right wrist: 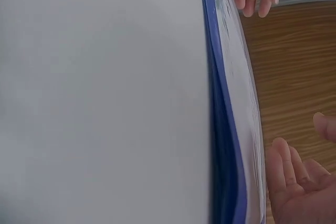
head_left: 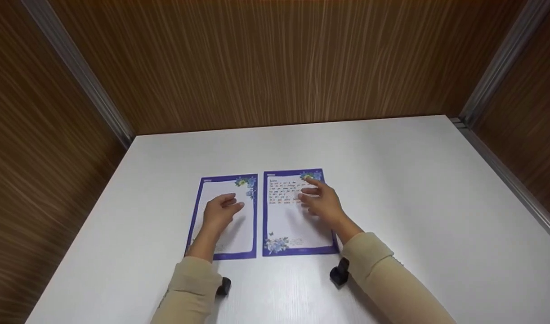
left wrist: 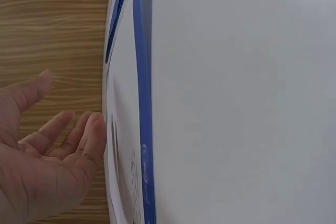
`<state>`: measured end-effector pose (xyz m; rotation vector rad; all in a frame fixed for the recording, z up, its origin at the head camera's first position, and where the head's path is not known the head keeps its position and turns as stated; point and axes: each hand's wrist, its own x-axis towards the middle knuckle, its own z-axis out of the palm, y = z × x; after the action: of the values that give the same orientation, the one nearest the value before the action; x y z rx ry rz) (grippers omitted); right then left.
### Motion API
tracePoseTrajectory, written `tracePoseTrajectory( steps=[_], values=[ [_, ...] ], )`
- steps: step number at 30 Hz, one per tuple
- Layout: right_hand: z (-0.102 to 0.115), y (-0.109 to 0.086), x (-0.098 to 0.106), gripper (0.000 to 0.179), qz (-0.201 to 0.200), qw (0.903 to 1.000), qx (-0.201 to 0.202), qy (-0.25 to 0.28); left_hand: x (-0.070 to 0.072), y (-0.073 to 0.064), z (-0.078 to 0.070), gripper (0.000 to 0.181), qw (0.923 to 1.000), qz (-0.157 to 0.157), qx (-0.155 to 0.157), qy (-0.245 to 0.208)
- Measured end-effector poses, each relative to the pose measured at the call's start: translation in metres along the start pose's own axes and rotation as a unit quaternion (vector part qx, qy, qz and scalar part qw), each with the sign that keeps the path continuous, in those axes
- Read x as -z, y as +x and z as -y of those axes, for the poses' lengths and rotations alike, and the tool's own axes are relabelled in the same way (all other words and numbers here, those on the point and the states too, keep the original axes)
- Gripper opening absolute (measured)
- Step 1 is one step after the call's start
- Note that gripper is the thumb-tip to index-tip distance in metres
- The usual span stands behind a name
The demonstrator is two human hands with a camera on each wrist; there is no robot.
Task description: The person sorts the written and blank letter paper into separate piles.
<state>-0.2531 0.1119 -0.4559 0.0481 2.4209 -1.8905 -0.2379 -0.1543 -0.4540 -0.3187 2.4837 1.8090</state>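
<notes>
Wood-grain walls [head_left: 275,63] close in the far side and both flanks, with grey strips [head_left: 72,58] at the corners. Below them spreads the white table [head_left: 418,189], crossed from the near side by two beige sleeves [head_left: 378,270]. Near the middle of the table, the left sheet [head_left: 241,225] and the right sheet [head_left: 286,218] lie side by side, bordered in purple-blue, a narrow gap between them. Each has its long axis running from the near side toward the far wall. The left hand [head_left: 220,211] is over the left sheet and the right hand [head_left: 323,203] over the right sheet, each covering part of it; both grips are released, fingers loosely bent around nothing. Black pieces [head_left: 340,273] sit by the sleeves. Blue flowers [head_left: 277,244] fill the right sheet's near-left corner, and its small writing [head_left: 281,192] faces the person, top pointing away
</notes>
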Motion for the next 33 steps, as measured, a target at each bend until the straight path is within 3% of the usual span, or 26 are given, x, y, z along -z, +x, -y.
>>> tracePoseTrajectory(
  steps=[12, 22, 26, 33],
  values=[
    [-0.003, -0.002, 0.028, 0.059, -0.014, 0.9998, -0.013, -0.004, -0.025, 0.0, -0.01, 0.045, 0.9999, 0.009, -0.007, 0.012],
    [-0.008, -0.003, 0.05, 0.059, -0.042, 0.9978, -0.035, -0.039, -0.041, -0.003, -0.016, 0.044, 0.9981, 0.01, -0.026, 0.054],
    [-0.011, -0.004, 0.055, 0.058, -0.043, 0.997, -0.045, -0.044, -0.046, -0.002, -0.017, 0.047, 0.9974, 0.013, -0.015, 0.069],
    [-0.012, -0.006, 0.055, 0.054, -0.038, 0.9947, -0.061, -0.073, -0.05, -0.002, -0.017, 0.049, 0.9966, 0.025, -0.024, 0.074]
  ],
)
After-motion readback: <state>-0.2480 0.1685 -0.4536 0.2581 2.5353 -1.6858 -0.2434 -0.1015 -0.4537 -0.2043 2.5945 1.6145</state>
